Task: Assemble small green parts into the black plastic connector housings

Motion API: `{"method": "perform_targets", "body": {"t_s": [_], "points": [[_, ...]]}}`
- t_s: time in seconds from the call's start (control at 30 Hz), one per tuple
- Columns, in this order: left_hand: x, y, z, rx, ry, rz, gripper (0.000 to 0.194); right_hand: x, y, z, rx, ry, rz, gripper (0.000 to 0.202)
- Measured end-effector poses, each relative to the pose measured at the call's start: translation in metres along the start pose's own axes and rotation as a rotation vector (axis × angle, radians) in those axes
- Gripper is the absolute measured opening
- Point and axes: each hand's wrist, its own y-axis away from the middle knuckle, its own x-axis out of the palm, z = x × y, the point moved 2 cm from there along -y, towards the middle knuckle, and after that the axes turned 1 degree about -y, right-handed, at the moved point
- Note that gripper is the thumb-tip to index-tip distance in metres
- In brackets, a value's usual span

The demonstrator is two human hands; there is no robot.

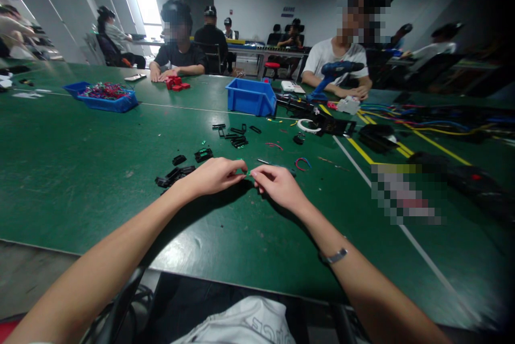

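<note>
Over the green table, my two hands meet fingertip to fingertip around a small green piece (248,174), too tiny to make out fully. My left hand (219,176) pinches at its left side, thumb and forefinger curved together. From the other side my right hand (277,184) grips it between thumb and forefinger. Black plastic housings (174,176) lie beside my left wrist, partly hidden by it. Just beyond is a black housing with green inside (203,155). A thin screwdriver-like tool (267,163) lies behind my right hand, partly covered.
Black frames (237,137) are scattered farther out. Red and blue wires (302,163) lie to the right. Beyond stand a blue bin (251,98), a tray of wires (108,102), and a blue power drill (333,75). Two people sit across the table, one near red blocks (176,84).
</note>
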Motion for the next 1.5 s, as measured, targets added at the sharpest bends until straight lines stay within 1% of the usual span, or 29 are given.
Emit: {"method": "perform_targets", "body": {"t_s": [0.5,0.8,1.17,1.5], "points": [[0.0012,0.0003,0.0027,0.053,-0.003,-0.032,0.026,0.0,-0.0009,-0.0021,-0.013,0.003,-0.002,0.033],[0.001,-0.0003,0.0018,0.067,-0.008,-0.034,0.027,0.0,-0.0011,-0.0026,-0.013,0.007,-0.006,0.039],[0.001,0.0001,0.0015,0.07,-0.005,-0.033,0.026,0.0001,-0.0009,-0.0021,-0.011,-0.002,-0.007,0.04],[-0.0004,0.0002,0.0009,0.066,-0.006,-0.024,0.027,-0.0009,-0.0005,0.0009,-0.022,0.072,-0.008,0.036]]}}
